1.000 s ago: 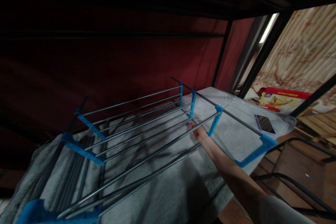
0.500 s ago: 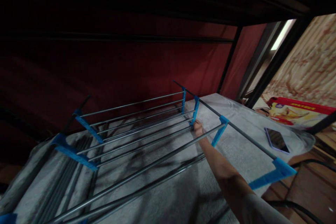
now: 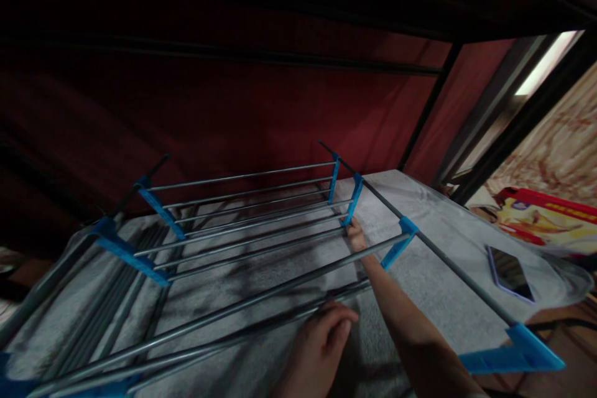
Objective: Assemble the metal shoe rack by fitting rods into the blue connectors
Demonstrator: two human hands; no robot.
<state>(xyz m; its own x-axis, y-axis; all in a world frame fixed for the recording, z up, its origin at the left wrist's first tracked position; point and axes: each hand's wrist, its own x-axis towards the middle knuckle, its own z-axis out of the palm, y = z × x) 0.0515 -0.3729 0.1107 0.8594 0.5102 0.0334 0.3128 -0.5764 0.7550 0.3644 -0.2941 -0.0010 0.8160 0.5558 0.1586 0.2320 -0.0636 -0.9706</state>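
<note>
A rack of grey metal tubes (image 3: 261,296) with blue plastic connectors (image 3: 409,226) lies on its side on a grey-white covered surface. My right hand (image 3: 356,235) reaches under the front tube, its fingers closed at the lower end of a blue bracket (image 3: 357,193) on the right side. The fingertips are partly hidden there. Nearer to me, my left hand (image 3: 324,339) is beside the lower front tubes with its fingers curled. Whatever may be inside those fingers is hidden. On the left side, another blue bracket (image 3: 133,255) joins the crossbars.
Several loose grey tubes (image 3: 100,289) lie at the left. A phone (image 3: 510,273) rests on the right of the covered surface (image 3: 448,224). Beyond it is a red and yellow package (image 3: 545,217). A dark frame post (image 3: 431,106) and red panel (image 3: 261,112) stand behind.
My left hand has come into view from below, beside the front tubes. My right hand stays at the blue bracket. The view has shifted slightly, and the rack's parts appear a little displaced.
</note>
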